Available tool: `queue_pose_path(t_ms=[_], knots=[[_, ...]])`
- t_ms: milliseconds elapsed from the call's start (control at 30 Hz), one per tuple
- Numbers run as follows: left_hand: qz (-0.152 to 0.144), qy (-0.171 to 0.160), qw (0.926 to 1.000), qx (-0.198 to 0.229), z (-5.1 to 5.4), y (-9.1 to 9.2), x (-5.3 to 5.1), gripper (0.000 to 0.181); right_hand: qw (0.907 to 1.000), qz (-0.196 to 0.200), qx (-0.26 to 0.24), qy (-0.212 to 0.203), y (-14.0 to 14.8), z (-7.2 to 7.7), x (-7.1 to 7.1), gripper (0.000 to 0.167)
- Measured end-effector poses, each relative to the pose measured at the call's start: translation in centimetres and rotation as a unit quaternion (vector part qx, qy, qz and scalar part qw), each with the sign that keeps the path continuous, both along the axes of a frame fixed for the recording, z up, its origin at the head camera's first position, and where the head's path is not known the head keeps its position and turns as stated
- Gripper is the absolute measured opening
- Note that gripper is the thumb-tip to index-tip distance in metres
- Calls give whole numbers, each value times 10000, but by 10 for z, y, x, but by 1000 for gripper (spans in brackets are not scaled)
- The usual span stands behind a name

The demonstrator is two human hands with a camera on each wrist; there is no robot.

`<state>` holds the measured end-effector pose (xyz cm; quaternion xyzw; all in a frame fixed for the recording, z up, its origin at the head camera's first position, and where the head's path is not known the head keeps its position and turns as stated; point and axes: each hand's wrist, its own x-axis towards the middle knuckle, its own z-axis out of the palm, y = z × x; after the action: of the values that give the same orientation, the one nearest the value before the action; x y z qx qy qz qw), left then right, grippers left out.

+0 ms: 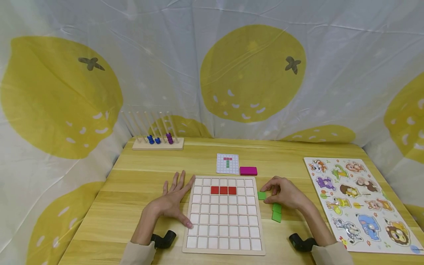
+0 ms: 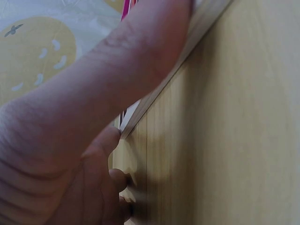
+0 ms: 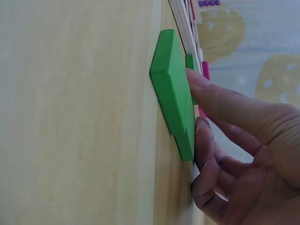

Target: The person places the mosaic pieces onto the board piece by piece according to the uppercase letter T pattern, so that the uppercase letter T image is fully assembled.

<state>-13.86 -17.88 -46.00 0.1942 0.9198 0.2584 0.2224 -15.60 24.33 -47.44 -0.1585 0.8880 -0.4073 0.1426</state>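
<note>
2 digits of the right hand (image 1: 285, 192): thumb and index finger bent close, seemingly pinching 1 green tile (image 1: 261, 195) by its edges; whether it is lifted is hard to tell.
Green tile's place: just right of the wooden grid board (image 1: 223, 251), not on its squares.
Loose green tiles (image 1: 276, 208): at least 2, overlapping on the table (image 1: 114, 209) just beneath the right hand.
Left hand (image 1: 173, 201): spread wide, holding nothing, thumb on the board's left rim.
Board squares: 7 by 7, with 3 red tiles (image 1: 223, 190) side by side in row 2.
Beyond the board: pattern card (image 1: 222, 167), magenta block (image 1: 248, 171) beside it.
Farther out: bead peg rack (image 1: 158, 146) left, animal puzzle (image 1: 358, 184) right.
Tile risk: a grip so near the corner could let it twist loose.
Loose-tile risk: a dragging palm could scatter them.
Board risk: a hard thumb push could shift it.
</note>
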Motion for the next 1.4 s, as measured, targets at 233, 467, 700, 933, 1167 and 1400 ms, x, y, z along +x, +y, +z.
queue_pose_path(t_ms=[233, 467, 700, 933, 1167, 1400], knots=[[13, 18, 10000, 18, 0, -1, 1, 152, 9999, -127, -22, -59, 2, 5, 0, 23], [30, 57, 10000, -58, -2, -1, 1, 152, 9992, -402, 7, 54, -3, 11, 0, 22], [33, 58, 10000, -67, -3, -1, 2, 152, 9984, -533, -58, 152, -24, 21, 6, 22], [21, 44, 10000, -17, -2, 0, 2, 152, 9977, -618, -287, 1, -59, 23, 11, 22], [21, 23, 10000, -37, -3, 0, 1, 152, 9984, -391, -406, 53, -94, 16, 14, 24], [30, 26, 9999, -110, -3, 0, 0, 152, 9989, -387, -173, 175, -120, 15, 15, 21]])
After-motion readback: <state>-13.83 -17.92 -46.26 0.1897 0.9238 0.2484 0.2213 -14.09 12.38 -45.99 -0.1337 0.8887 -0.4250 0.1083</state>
